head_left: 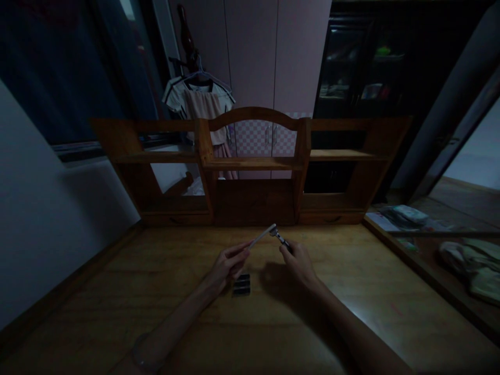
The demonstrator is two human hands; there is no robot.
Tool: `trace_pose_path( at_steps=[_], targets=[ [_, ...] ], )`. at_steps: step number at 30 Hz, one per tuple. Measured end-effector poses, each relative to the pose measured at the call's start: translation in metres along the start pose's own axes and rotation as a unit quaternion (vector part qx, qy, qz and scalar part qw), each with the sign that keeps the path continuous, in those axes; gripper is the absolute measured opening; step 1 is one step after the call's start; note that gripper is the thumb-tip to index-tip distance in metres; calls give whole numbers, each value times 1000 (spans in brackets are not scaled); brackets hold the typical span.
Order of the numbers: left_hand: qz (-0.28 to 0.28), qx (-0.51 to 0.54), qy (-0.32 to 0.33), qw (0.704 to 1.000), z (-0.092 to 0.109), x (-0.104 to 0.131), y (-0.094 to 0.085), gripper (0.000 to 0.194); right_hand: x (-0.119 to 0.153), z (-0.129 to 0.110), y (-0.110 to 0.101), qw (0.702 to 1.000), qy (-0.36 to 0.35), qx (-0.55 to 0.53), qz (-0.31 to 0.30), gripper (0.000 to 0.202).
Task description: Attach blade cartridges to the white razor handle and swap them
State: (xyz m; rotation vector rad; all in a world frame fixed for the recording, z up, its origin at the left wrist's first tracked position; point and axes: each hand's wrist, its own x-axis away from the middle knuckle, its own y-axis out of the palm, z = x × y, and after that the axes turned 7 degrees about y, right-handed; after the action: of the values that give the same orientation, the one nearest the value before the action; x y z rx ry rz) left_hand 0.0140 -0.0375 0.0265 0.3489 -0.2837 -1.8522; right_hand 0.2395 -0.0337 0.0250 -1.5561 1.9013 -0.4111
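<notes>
My right hand (299, 262) is closed around the dark handle of a razor (279, 238), whose silvery head points up and left. In my left hand (231, 262), the fingertips pinch a thin white stick (261, 237); the dim light hides its exact kind. The stick slants up to the right, and its far end meets the razor's head or lies just in front of it. Below my left hand, a small case with several black bars (241, 285), like razor cartridges, lies flat on the wooden table (175, 317).
A wooden shelf unit (253, 164) stands along the table's back edge. White wall (27, 224) borders the left side. Beyond the raised right edge lie papers and a plastic bag (406, 214) and some cloth (474, 263). Clothes (199, 96) hang behind the shelf.
</notes>
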Motion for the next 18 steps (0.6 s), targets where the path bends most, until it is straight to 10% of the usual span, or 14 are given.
trace_pose_path(
  at_steps=[18],
  targets=[
    [4,-52,-19,998,-3,-4,-7,55,0,-1,-7,999,-31,25,33,25]
  ],
)
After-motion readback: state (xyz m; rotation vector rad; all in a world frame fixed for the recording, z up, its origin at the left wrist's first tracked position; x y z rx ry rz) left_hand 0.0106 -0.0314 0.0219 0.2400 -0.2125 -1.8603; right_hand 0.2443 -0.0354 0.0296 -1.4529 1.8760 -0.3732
